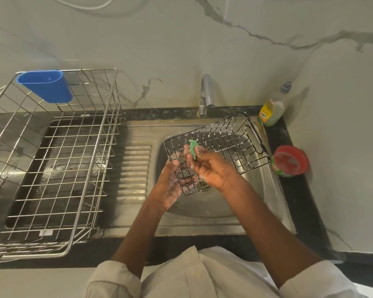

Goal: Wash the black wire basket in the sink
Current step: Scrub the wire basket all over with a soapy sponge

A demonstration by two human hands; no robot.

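Over a stainless-steel sink [202, 211], a person's soapy left hand [169, 182] grips the near corner of a black wire basket [228, 145], fingers curled through its mesh, while the right hand [211, 166] pinches a green scrub pad [193, 149] against the wires. The basket, flecked with suds, is held tilted above the basin. On the dark surface [293, 190] to the right stand a red-lidded tub [290, 161] and a dish-soap bottle [272, 110]; a steel dish rack [52, 168] with a blue cup [46, 86] sits left, the faucet [206, 93] behind.
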